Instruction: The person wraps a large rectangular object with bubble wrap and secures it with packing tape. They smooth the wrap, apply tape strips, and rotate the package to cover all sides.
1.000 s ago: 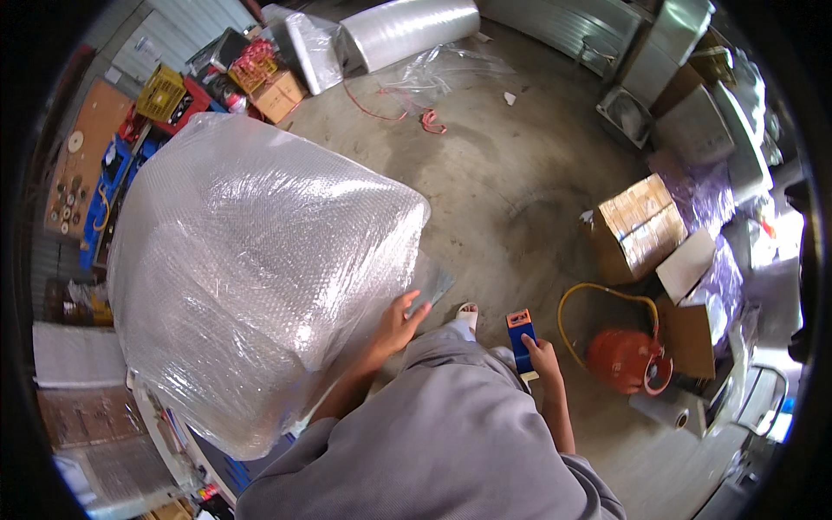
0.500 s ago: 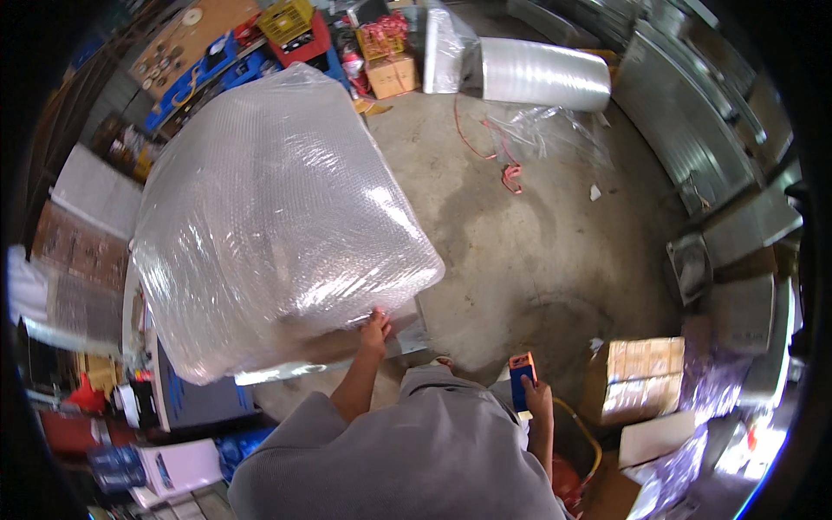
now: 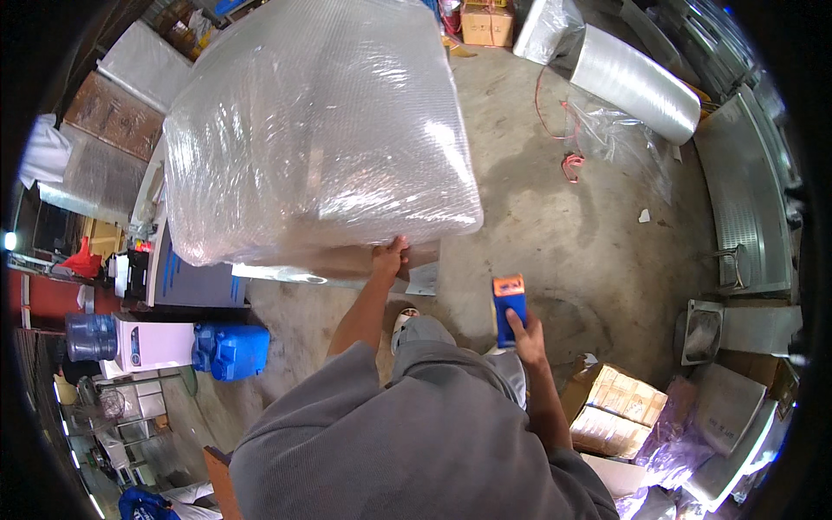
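Note:
A large bulky bundle covered in clear bubble wrap [image 3: 321,139] fills the upper left, over a table. At its near edge my left hand [image 3: 390,258] has its fingers curled against the wrap's border, seemingly pinching it. Just below the wrap, a shiny metal sheet [image 3: 423,279] sticks out along the table edge. My right hand [image 3: 527,338] is closed round a blue and orange box-shaped thing [image 3: 510,308], held upright over the floor, apart from the bundle. I cannot make out its exact kind.
A big roll of silvery wrap [image 3: 637,82] lies at the far right, near loose clear film [image 3: 615,139] and red strapping [image 3: 572,165] on the floor. A cardboard box [image 3: 617,407] stands near my right arm. Blue jugs [image 3: 230,351] are at the left.
My view has turned and shifted. The blue and orange thing in my right hand has come up and forward. My left hand stays at the wrap's near edge, its fingers more curled.

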Demonstrator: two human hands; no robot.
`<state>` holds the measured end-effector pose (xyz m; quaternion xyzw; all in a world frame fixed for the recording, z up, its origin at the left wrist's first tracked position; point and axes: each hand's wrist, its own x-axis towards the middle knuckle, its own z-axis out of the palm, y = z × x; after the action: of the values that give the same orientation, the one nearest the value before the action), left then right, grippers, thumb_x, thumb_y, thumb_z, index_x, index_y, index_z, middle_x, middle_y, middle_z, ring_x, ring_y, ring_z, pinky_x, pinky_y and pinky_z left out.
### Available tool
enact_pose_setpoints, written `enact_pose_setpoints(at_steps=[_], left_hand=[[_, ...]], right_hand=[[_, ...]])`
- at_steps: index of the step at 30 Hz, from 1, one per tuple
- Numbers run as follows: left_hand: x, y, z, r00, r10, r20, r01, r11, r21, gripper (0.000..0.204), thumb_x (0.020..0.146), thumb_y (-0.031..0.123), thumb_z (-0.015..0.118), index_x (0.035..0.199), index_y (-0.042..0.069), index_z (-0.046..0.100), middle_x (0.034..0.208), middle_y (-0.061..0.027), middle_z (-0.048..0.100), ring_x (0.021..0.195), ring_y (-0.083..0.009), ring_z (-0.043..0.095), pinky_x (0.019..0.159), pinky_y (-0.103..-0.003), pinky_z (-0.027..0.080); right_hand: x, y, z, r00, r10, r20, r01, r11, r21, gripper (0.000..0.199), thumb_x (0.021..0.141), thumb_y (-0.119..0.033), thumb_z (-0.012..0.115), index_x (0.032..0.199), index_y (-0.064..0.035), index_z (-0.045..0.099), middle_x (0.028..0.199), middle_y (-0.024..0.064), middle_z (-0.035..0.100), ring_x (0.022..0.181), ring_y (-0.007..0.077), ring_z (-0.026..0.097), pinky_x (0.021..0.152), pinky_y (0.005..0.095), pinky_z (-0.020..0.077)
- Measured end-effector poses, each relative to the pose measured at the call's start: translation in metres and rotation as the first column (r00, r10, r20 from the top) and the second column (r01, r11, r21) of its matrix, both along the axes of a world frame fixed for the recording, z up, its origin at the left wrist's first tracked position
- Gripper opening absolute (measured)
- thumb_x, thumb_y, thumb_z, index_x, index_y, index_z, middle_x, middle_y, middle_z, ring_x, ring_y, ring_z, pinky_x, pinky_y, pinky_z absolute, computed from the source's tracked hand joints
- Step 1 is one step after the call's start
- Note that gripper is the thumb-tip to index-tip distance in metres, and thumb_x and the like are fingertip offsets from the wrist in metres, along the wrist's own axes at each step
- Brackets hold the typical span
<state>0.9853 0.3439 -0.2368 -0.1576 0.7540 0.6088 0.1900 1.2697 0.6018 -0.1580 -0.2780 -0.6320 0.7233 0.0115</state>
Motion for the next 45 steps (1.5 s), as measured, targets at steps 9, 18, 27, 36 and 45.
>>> enact_pose_setpoints(at_steps=[9,18,27,36,45], left_hand=[[-0.025,-0.026,0.017,0.786,-0.578,-0.22,0.552,0.816,-0.174,0.032,0.091,0.036,0.071,0.111,0.01,0.072,0.097,-0.0086,0.075,0.08,-0.0216,0.068,0.065,-0.038,0.055],[-0.001,-0.125,0.015,0.427,-0.8,-0.422,0.669,0.593,-0.448,0.027,0.087,0.027,0.073,0.106,0.008,0.071,0.098,-0.0148,0.074,0.084,-0.0346,0.07,0.074,-0.045,0.054],[0.0,-0.208,0.207,-0.128,-0.85,-0.511,-0.22,0.526,-0.821,0.046,0.079,0.033,0.081,0.123,0.024,0.071,0.13,-0.0074,0.061,0.113,-0.026,0.057,0.093,-0.046,0.042],[-0.066,-0.147,0.269,-0.068,-0.996,-0.065,-0.259,0.081,-0.963,0.091,0.075,0.047,0.082,0.154,0.028,0.04,0.162,-0.0152,0.028,0.152,-0.0332,0.023,0.121,-0.054,0.019],[-0.067,-0.133,0.277,0.036,-0.997,0.061,-0.174,-0.066,-0.982,0.07,0.086,0.041,0.075,0.149,0.023,0.05,0.156,-0.017,0.038,0.148,-0.0355,0.027,0.122,-0.054,0.014]], right_hand=[[-0.16,-0.172,0.036,0.973,-0.048,-0.225,-0.048,0.913,-0.406,0.058,0.096,-0.05,0.064,0.116,0.0042,0.058,0.089,0.0091,0.068,0.075,0.0164,0.065,0.07,0.0319,0.0537],[-0.165,-0.229,0.041,0.907,-0.33,-0.262,0.099,0.771,-0.629,0.055,0.097,-0.051,0.059,0.103,0.0041,0.06,0.073,0.0161,0.067,0.061,0.025,0.066,0.059,0.0367,0.0557],[-0.146,-0.257,0.031,0.881,-0.4,-0.253,0.199,0.798,-0.569,0.059,0.098,-0.055,0.054,0.109,0.003,0.059,0.072,0.0142,0.066,0.06,0.0237,0.066,0.057,0.0357,0.0545],[-0.096,-0.286,0.024,0.867,-0.448,-0.217,0.233,0.75,-0.618,0.053,0.1,-0.048,0.056,0.107,0.0047,0.06,0.075,0.0128,0.067,0.061,0.0217,0.066,0.058,0.0335,0.0544],[-0.084,-0.292,0.029,0.876,-0.451,-0.168,0.282,0.764,-0.581,0.053,0.099,-0.046,0.059,0.105,0.0061,0.06,0.078,0.0127,0.066,0.064,0.022,0.067,0.06,0.0329,0.0546]])
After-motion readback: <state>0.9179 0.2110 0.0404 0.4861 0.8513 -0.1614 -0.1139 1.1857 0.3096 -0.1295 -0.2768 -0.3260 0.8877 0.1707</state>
